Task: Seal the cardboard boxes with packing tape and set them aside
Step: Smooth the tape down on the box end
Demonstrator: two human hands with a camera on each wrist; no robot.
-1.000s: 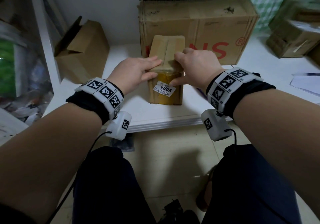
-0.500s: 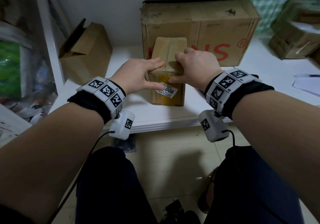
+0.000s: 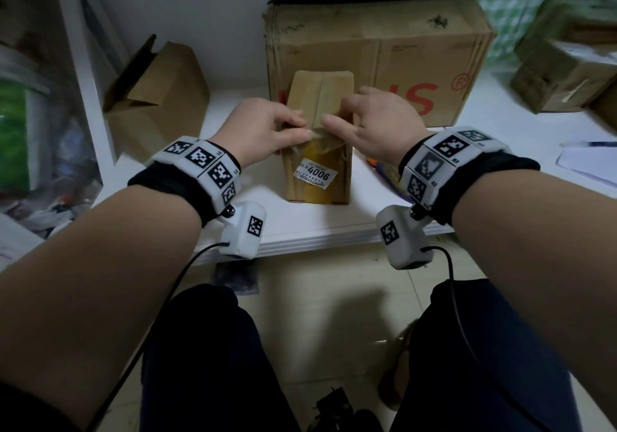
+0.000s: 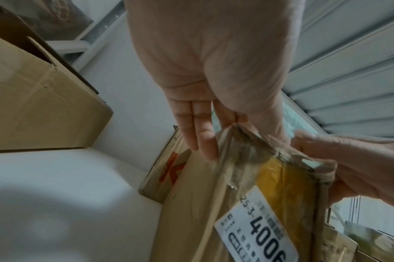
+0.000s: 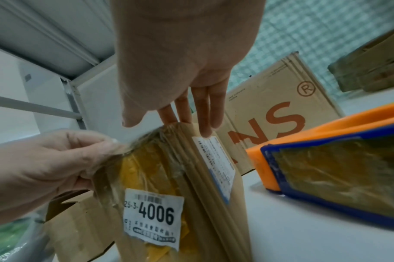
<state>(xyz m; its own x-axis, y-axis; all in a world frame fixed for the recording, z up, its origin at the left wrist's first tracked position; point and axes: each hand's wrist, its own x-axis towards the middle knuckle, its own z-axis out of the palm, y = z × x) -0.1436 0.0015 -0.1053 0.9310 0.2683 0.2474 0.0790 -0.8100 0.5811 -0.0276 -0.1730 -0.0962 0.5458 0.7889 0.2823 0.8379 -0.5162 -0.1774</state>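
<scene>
Small cardboard box [image 3: 317, 137] stands upright on white table [image 3: 300, 224], near the front edge, directly in front of a large carton [image 3: 377, 57] with red lettering. White sticker reading 4006 [image 3: 315, 175] on its near face, over a yellow patch

Left hand [image 3: 263, 127]: thumb and fingers pinch a crumpled flap of clear packing tape [image 4: 256, 141] at the box's top front edge; wrist view shows the tape wrinkled and partly lifted off the cardboard

Right hand [image 3: 377, 124]: fingers extended and resting on the box's top and right upper side, thumb near the tape (not gripping anything that can be made out)

Second label [image 5: 216, 164] on the box's right side

Orange-and-blue tape dispenser [image 5: 339, 159] lies on the table right of the box

Open empty-looking carton [image 3: 157, 94] to the left, more boxes [image 3: 564, 61] far right
</scene>
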